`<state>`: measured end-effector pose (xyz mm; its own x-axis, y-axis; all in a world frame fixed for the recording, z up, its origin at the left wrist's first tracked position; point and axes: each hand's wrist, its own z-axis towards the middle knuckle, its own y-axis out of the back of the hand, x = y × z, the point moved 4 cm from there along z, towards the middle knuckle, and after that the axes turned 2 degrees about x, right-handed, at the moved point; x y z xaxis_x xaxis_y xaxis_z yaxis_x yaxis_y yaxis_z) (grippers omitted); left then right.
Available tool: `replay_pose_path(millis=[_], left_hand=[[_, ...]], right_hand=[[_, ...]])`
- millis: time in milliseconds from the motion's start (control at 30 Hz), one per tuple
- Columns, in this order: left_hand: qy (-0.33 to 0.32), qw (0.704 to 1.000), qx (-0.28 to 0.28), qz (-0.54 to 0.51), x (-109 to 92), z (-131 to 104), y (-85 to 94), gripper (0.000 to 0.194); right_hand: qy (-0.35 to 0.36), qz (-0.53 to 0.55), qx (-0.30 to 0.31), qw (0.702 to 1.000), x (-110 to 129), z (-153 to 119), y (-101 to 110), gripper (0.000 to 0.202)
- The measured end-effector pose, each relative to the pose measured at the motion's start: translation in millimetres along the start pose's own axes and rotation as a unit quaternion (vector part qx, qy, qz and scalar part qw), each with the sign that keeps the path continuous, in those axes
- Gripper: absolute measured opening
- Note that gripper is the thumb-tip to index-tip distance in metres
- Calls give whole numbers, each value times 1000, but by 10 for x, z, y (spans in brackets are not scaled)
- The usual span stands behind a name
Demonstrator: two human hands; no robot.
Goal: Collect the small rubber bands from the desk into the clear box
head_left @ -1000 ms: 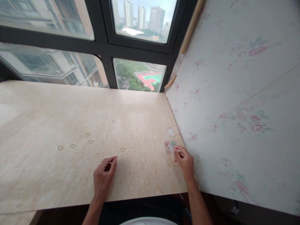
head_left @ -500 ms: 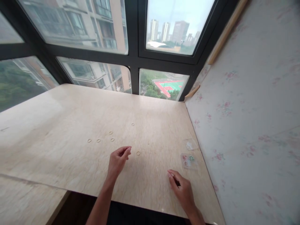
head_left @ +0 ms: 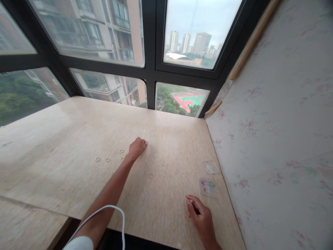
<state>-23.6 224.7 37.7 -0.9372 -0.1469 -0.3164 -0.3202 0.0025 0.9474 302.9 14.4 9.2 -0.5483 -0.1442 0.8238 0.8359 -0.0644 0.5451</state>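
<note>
My left hand (head_left: 137, 148) is stretched out over the pale tabletop, its fingers curled downward and mostly hidden by its back. A thin ring (head_left: 146, 142) shows at its right edge, by the fingertips, and a bit of another ring-like curve (head_left: 138, 138) peeks out above the knuckles. My right hand (head_left: 201, 218) hovers at the lower right with thumb and index finger pinched; whatever is between them is too small to make out. Thin rings lie to the left, among them one ring (head_left: 121, 151) beside my left wrist. A single ring (head_left: 151, 176) lies between the hands.
A small clear plastic box (head_left: 215, 190) with pink and green pieces stands right of my right hand; a clear lid or tray (head_left: 212, 166) lies behind it. The papered wall (head_left: 260, 146) bounds the right side, window frames (head_left: 182, 71) the back. A white cable (head_left: 114, 206) crosses my left forearm.
My left hand has reached forward from near the middle ring to the farthest ring, and its forearm now covers part of a ring on the left. My right hand has stayed pinched in place.
</note>
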Motion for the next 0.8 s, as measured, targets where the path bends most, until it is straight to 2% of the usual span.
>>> replay_pose_path(millis=[133,333,500,600,633,700,800], left_hand=[[-41,998,25,47,-70,54,-35,37],[-88,994,32,52,-112,117,-55,26],[-89,996,1,-10,-56,71,65,18],[-71,995,-23,-70,-80,-60,121,25],[-61,991,-24,-118,-103,-122,127,28],[-32,960,-13,-277,-170,-272,119,31],[12,850,6,-526,-323,-536,96,27]], right_hand=[[-9,7,6,1000,-46,-4,-25,39],[-4,10,14,1000,-51,7,-38,36],[3,1,13,1000,-51,11,-30,34],[1,6,12,1000,-47,12,-34,34],[-1,7,13,1000,-43,14,-35,33],[-6,5,17,1000,-35,18,-36,33],[-15,1,27,1000,-28,24,-37,33]])
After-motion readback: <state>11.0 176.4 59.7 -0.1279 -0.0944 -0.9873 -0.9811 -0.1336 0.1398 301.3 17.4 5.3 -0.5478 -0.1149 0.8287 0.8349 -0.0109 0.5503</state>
